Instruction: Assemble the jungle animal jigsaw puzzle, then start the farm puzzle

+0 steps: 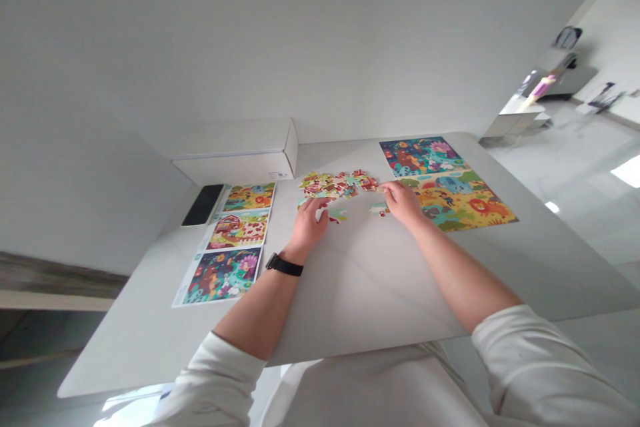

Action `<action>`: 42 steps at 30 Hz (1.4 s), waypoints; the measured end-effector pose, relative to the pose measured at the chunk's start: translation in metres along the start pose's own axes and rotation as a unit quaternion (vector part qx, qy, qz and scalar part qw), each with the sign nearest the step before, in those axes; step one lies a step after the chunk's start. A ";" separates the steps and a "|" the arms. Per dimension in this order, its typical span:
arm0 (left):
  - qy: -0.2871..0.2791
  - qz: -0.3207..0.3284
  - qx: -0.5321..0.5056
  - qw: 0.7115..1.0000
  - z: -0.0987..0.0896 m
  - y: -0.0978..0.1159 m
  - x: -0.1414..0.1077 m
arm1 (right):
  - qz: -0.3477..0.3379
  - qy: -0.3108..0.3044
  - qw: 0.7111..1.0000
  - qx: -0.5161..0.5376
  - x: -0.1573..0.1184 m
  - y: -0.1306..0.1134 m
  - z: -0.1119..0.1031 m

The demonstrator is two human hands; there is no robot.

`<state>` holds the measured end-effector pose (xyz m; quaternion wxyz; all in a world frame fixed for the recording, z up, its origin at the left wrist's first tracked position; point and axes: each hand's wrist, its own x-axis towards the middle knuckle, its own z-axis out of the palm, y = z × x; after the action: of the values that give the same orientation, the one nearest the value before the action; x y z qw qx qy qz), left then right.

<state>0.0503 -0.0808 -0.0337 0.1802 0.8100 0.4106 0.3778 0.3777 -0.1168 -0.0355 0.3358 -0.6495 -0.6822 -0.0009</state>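
My left hand point(309, 224) rests at the near left edge of a heap of loose jigsaw puzzle pieces point(333, 183). Its thumb and forefinger are apart, and the fingertips touch pieces there. Just right of the thumb lies a pale green and white puzzle piece point(338, 215). At the heap's right end is my right hand point(403, 203), its fingers drawn together on a small puzzle piece, partly hidden by the fingertips. Another puzzle piece point(379, 209), pale with a red spot, lies on the table just left of that hand.
Three printed pictures on a sheet point(239, 230) lie at left, beside a dark phone point(203, 205). A white box point(240, 153) stands against the wall. Two assembled puzzles, a dark forest scene point(424, 155) and a yellow safari scene point(460, 201), lie at right on the white table point(370, 293).
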 end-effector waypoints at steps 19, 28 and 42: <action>-0.031 0.032 0.015 0.999 0.009 -0.004 0.001 | -0.053 -0.146 0.972 -0.178 0.062 -0.070 0.020; -0.039 0.037 0.008 0.999 0.012 -0.001 0.001 | -0.044 -0.114 0.984 -0.130 0.079 -0.073 0.036; -0.007 0.008 0.009 1.000 0.010 0.007 0.001 | 0.243 0.035 0.799 0.549 0.010 -0.030 0.002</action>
<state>0.0620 -0.0837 -0.0352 0.1728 0.8177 0.4062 0.3694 0.3511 -0.1114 -0.0193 0.6491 -0.5003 -0.3758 0.4327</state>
